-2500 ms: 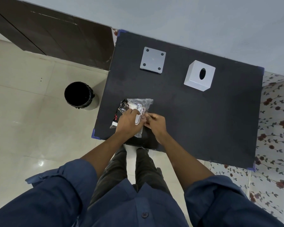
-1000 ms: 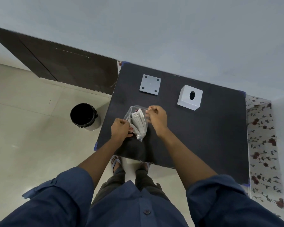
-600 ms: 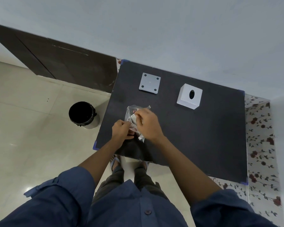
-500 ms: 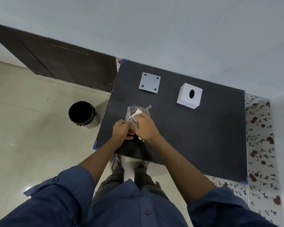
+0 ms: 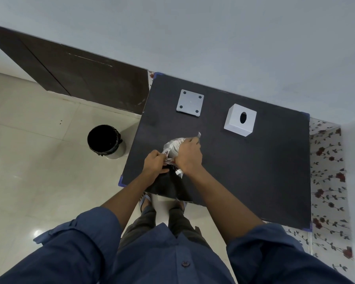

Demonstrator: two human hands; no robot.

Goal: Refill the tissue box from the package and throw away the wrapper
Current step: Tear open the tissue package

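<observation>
A clear plastic tissue package [image 5: 171,149] with white tissues inside is held above the near left part of the black table [image 5: 244,169]. My left hand [image 5: 154,165] grips its lower end. My right hand [image 5: 188,155] is closed over its top and right side, hiding most of it. The white tissue box [image 5: 240,120], with an oval hole on top, stands at the far middle of the table. Its flat grey base plate [image 5: 190,102] with dark corner pads lies apart, to the box's left.
A black-lined waste bin [image 5: 105,141] stands on the tiled floor just left of the table. A dark wooden panel runs along the wall at far left. Flowered covering shows at the table's right edge. The wall borders the table's far side.
The package was lifted off the table and turned on end. My right hand moved from pinching its upper corner to closing over its top and side. My left hand kept the lower end.
</observation>
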